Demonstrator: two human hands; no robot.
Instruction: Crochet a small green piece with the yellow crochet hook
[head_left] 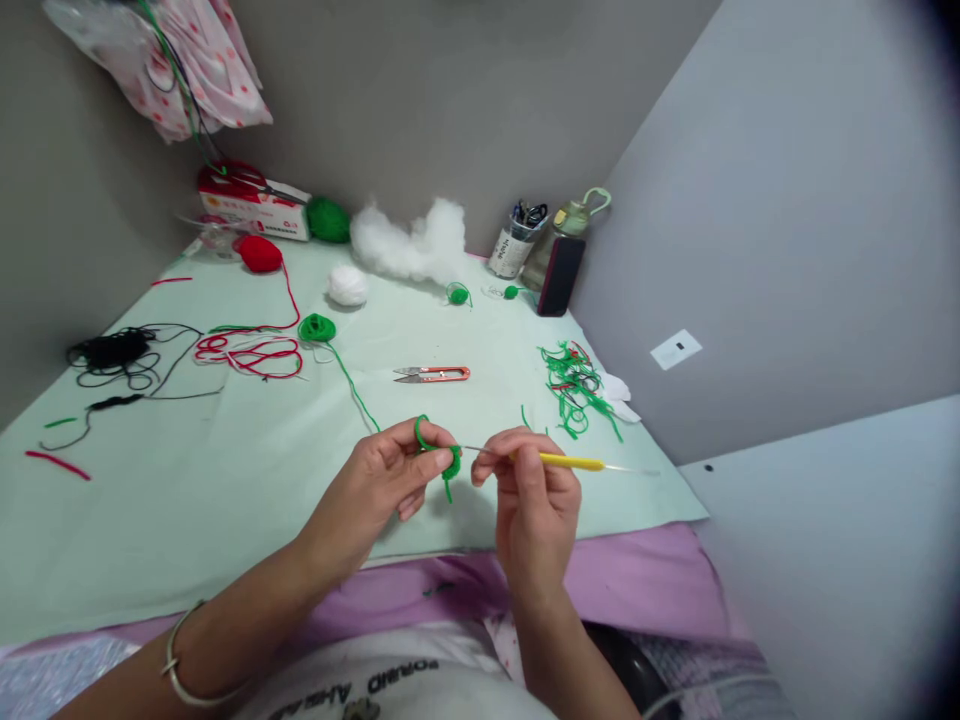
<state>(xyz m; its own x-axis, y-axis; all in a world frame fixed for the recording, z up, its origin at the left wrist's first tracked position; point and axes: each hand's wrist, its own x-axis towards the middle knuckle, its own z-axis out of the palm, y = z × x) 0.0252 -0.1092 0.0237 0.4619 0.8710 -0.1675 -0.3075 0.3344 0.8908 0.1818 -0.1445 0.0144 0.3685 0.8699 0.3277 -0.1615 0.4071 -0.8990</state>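
My left hand [386, 468] pinches a small green crochet piece [451, 464], with green yarn looped over the index finger. A short tail of yarn hangs below the piece. From the finger, a strand runs back over the table to a small green yarn ball [317, 328]. Held like a pencil in my right hand [536, 490] is a crochet hook with a yellow handle [571, 461]. Its thin metal shaft points left, and the tip meets the green piece at my left fingertips. Orange thread snips [433, 374] lie just beyond my hands.
Yarn scraps [574, 390] are heaped at the right. White stuffing [409, 240], a white yarn ball [347, 286] and a red one [260, 254] sit toward the back. A phone [562, 277] leans on a bottle beside a pen cup [511, 248]. Black yarn [112, 350] lies left.
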